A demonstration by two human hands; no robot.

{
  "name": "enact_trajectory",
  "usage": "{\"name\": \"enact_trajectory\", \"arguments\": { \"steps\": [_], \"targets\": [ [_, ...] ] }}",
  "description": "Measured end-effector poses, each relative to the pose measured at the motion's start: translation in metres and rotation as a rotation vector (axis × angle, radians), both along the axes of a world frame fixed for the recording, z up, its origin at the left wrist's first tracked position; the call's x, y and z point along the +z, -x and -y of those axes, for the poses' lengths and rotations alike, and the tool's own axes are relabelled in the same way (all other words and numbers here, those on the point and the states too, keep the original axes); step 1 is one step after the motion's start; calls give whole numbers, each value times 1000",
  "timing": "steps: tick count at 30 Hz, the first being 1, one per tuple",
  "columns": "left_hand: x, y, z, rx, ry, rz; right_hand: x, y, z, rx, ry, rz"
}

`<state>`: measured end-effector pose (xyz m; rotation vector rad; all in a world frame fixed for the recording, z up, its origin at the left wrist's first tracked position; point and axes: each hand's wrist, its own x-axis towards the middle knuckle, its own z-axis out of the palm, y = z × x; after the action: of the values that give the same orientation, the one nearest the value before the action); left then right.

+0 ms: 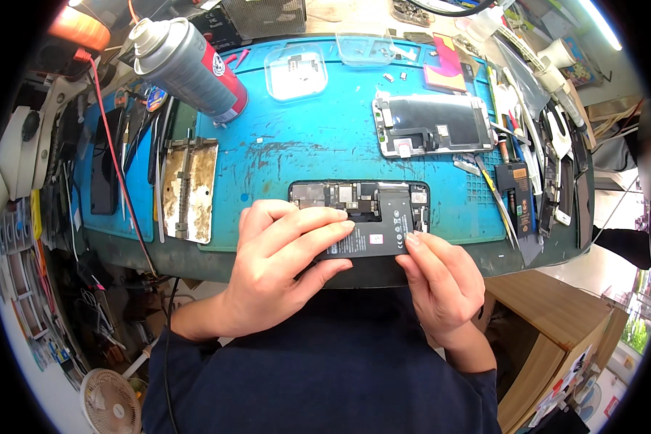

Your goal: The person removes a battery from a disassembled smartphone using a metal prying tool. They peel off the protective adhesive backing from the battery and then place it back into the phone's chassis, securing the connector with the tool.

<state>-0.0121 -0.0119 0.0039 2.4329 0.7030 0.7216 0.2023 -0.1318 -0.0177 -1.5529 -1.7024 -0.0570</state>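
An opened phone body (308,194) with its circuit board showing lies near the front edge of the blue mat. A black L-shaped battery (388,228) is over it, partly covering the interior. My left hand (281,260) grips the battery's left part, fingertips on top and thumb low at the near edge. My right hand (441,282) pinches its lower right corner between thumb and fingers. Whether the battery rests inside the body I cannot tell. Beyond, a detached screen assembly (434,119) lies face down at the right.
A spray can (192,72), a clear parts box (295,72) and a metal fixture (188,188) stand or lie around the blue mat (267,145). Tools and a spare battery (514,199) crowd the right side; cables and a dark phone (105,166) are at left.
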Motion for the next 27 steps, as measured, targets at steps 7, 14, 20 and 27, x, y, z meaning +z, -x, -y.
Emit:
{"name": "enact_trajectory", "arguments": {
  "steps": [7,14,20,27],
  "targets": [
    [-2,-2,-2,-22,-1,23,-2,-1,-1,-12,4,-42],
    [-4,-1,-3,-25,-17,35,-2,-1,-3,-17,14,-64],
    [-3,-1,-2,-17,-7,11,-2,1,-4,-26,13,-68],
    [-4,-1,-2,-4,-25,-10,-4,1,-3,-28,12,-52]
  ]
}}
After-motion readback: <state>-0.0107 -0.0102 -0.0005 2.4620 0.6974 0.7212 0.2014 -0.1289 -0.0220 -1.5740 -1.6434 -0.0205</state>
